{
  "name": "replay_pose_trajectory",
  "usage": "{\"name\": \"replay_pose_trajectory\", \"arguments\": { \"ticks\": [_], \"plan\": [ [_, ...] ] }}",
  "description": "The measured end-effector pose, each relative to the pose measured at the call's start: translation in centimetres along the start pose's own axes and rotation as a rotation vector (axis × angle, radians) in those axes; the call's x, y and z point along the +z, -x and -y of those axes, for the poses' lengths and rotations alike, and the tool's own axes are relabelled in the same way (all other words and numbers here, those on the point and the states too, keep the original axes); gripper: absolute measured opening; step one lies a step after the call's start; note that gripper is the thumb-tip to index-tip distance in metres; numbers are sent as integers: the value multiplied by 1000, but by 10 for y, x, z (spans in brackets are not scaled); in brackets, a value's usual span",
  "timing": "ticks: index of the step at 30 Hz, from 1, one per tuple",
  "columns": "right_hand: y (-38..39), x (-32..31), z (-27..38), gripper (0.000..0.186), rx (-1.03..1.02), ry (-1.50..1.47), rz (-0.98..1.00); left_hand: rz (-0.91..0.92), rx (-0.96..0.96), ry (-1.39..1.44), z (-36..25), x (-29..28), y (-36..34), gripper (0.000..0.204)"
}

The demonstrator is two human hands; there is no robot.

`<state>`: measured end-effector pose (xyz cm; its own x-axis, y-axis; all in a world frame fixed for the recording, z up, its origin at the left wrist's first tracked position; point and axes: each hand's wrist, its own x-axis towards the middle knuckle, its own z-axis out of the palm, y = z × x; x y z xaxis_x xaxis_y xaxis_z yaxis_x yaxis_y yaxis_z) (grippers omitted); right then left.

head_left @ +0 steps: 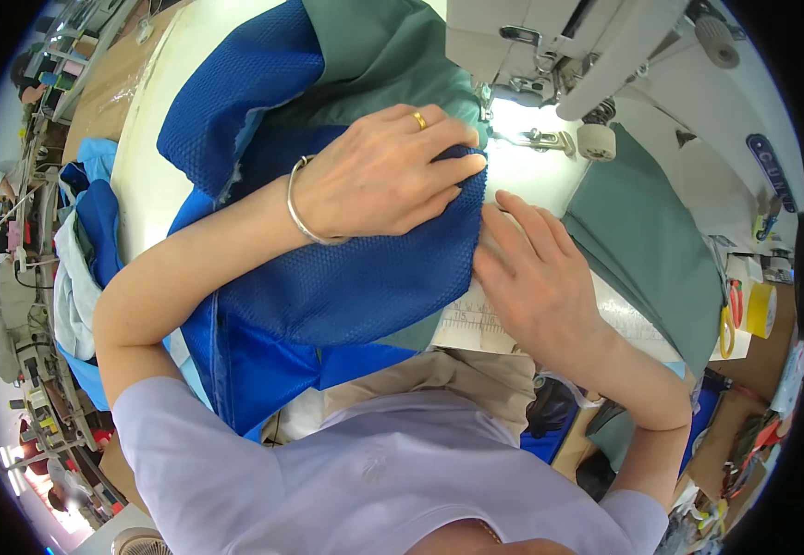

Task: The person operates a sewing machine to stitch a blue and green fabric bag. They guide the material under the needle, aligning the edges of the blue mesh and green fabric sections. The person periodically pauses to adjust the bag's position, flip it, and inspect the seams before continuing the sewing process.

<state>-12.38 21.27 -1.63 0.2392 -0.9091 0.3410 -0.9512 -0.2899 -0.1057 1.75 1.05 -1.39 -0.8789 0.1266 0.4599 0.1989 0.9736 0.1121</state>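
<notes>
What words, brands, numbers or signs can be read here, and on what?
Dark blue plate on the white sewing machine: pale lettering, which I won't copy out.
Ruler scale beside the right hand: figures too small to read surely.
Lavender shirt: faint emblem, no legible words.

Sewing workshop: 1 sewing machine (light on) ahead of right hand; green cloth panels to that hand's right; other people among cluttered worktops, left of left hand.
</notes>
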Motion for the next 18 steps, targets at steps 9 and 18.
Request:
{"name": "replay_pose_trajectory", "arguments": {
  "ticks": [9,18],
  "plan": [
    [-7,-2,-13,19,-34,14,-23,-14,-11,-22,8,6,-3,33],
    [-12,8,-29,22,4,-9,-80,-84,-11,-4,30,11,-10,26]
  ]
}}
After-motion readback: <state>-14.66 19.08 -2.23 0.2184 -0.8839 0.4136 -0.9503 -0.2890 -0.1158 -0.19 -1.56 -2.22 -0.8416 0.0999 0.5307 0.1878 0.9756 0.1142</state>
